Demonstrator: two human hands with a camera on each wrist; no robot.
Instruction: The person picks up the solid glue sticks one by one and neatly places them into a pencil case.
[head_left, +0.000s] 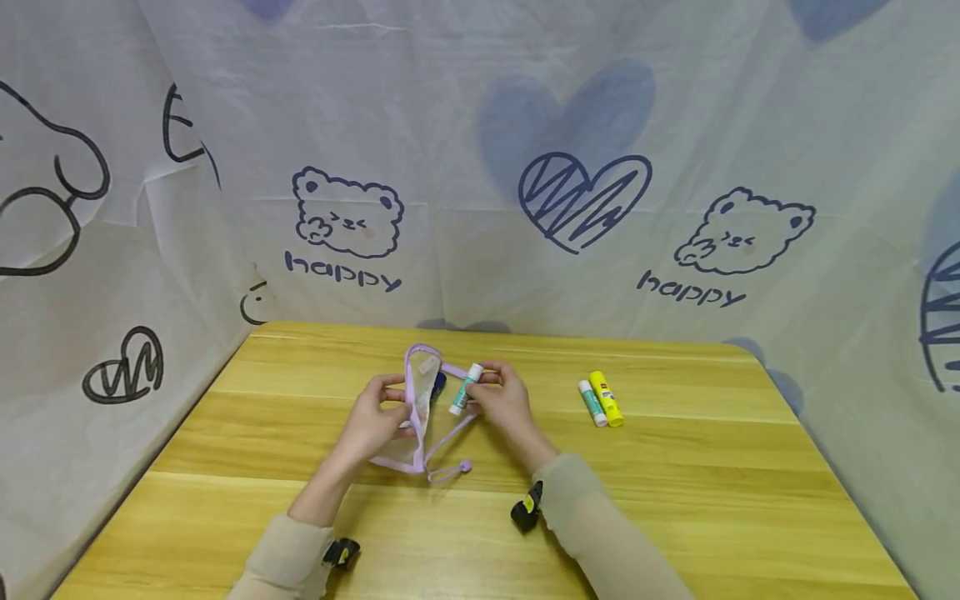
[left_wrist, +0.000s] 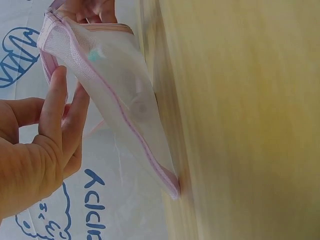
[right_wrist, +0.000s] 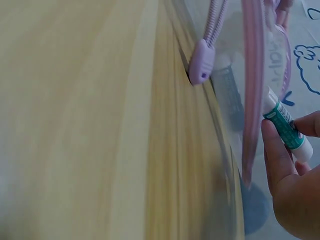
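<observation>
A see-through mesh pouch (head_left: 401, 458) with lilac zipper edges stands unzipped on the table, its mouth spread apart. My left hand (head_left: 375, 419) grips the pouch's left edge, fingers bent at the lilac rim in the left wrist view. Between thumb and fingers, my right hand (head_left: 507, 402) pinches a glue stick (head_left: 465, 392) with white ends and a teal label. This stick is tilted at the pouch's mouth; in the right wrist view its white end overlaps the mesh. Something dark blue (head_left: 438, 385) shows at the pouch's opening. A lilac zipper pull (right_wrist: 202, 62) hangs from a cord.
Right of my right hand, a second teal-labelled glue stick (head_left: 592, 403) lies beside a yellow glue stick (head_left: 606, 399). The wooden table (head_left: 675, 500) ends at a white printed cloth (head_left: 465, 275) behind and at the left.
</observation>
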